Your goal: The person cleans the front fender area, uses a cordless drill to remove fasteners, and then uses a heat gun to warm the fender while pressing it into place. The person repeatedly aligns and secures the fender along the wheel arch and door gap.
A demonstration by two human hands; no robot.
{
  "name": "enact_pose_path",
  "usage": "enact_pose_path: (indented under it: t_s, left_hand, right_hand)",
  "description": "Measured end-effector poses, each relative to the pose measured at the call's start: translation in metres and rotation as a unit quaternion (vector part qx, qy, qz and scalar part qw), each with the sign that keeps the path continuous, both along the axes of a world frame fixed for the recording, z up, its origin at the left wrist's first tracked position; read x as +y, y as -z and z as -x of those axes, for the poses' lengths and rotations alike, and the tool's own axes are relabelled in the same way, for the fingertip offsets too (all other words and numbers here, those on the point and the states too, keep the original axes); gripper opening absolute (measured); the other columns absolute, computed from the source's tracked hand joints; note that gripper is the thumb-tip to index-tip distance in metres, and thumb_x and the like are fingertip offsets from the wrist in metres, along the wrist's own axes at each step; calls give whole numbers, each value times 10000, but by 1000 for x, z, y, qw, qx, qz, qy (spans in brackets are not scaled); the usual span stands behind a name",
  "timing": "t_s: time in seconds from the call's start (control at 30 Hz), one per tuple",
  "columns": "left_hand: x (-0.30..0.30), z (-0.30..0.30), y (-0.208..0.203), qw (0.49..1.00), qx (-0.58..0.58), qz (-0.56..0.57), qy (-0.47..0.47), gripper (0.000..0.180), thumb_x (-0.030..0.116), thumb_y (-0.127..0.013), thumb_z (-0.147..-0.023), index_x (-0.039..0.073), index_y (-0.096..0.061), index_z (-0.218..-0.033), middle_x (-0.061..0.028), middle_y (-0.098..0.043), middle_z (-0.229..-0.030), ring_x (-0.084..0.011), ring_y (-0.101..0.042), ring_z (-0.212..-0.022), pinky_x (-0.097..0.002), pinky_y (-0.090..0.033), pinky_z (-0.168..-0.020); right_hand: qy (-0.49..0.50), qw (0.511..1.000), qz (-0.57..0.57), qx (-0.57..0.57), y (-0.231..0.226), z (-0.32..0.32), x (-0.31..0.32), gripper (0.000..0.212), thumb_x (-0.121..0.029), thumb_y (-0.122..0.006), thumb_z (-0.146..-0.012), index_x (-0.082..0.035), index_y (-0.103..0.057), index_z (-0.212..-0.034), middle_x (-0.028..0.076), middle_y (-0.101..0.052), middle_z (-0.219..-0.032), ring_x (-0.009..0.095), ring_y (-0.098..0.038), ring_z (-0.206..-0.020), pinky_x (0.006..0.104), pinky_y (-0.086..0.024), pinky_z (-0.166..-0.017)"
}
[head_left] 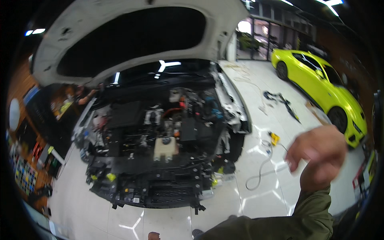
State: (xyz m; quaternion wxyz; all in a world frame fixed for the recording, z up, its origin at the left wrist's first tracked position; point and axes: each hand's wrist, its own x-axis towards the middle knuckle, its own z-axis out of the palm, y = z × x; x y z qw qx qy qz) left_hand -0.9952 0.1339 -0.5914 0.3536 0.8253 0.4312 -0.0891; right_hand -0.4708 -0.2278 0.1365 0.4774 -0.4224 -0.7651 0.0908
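Note:
My right hand (320,156) is raised at the right, in front of the floor between the engine bay and the green car. Its fingers are bent and smeared by motion. A small gap shows between fingertips and wrist, and no object is visible there. A dark green sleeve (288,220) covers that arm. Only a bit of my left hand (154,236) shows at the lower edge, its fingers mostly cut off. Ahead stands a car with its white hood (228,20) up. Its front is stripped, baring the engine bay (160,120) and a pale fluid tank (166,148).
On the right is a bright yellow-green car (320,80). A yellow tool (274,139), a grey cord (260,170) and a dark loose part (286,105) lie on the tiled floor. Another person's arm (86,98) is at the car's left side. Shelving with coloured items (24,174) is far left.

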Motion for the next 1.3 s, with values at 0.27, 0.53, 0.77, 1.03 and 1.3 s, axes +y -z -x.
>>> enact_pose_path:
  t_s: [0.27, 0.53, 0.77, 1.03, 1.3]
  left_hand:
    - [-100, -173, -3, 957, 78, 255, -113, 234, 152, -614, -876, 33, -609, -1078, -109, -654, -928, -238, -663, -771, -352, -552, -625]
    - [-265, -329, -50, 970, 1, 118, 211, 449, 338, -627, -874, 13, -608, -1184, -166, -689, -1003, -261, -672, -845, -362, -535, -743]
    - [-283, -301, -77, 985, 74, 138, -73, 428, 366, -639, -799, 44, -688, -1075, -190, -676, -1081, -325, -652, -1001, -394, -517, -874]
    - [-307, -191, -23, 903, 216, 46, 368, 452, 349, -674, -706, 45, -709, -1039, -200, -670, -1090, -352, -635, -1029, -425, -492, -897]
    - [-343, -63, -35, 945, -35, 311, -97, 437, 364, -627, -780, 33, -679, -1061, -207, -678, -1081, -304, -643, -1012, -406, -487, -893]
  right_hand:
    - [202, 956, -96, 192, 20, 6, -109, 263, -196, -490, -958, -4, -597, -814, 103, -601, -677, 200, -511, -486, 350, -458, -496]
    - [-118, 989, 14, 90, 26, -161, -183, 103, -109, -671, -857, -9, -651, -842, 146, -644, -727, 261, -644, -627, 398, -566, -595]
    - [144, 920, 101, 349, 209, -217, -135, 420, -150, -607, -854, 10, -572, -1240, 100, -606, -867, 155, -573, -720, 267, -491, -671]
    - [230, 880, 416, -9, 445, -98, -86, 168, -181, -599, -870, -22, -651, -878, 186, -642, -1164, 365, -639, -953, 412, -508, -825]
    - [16, 849, 486, -206, 434, 28, 4, 413, -279, -559, -918, -76, -553, -1278, 197, -622, -1102, 386, -616, -988, 436, -488, -896]
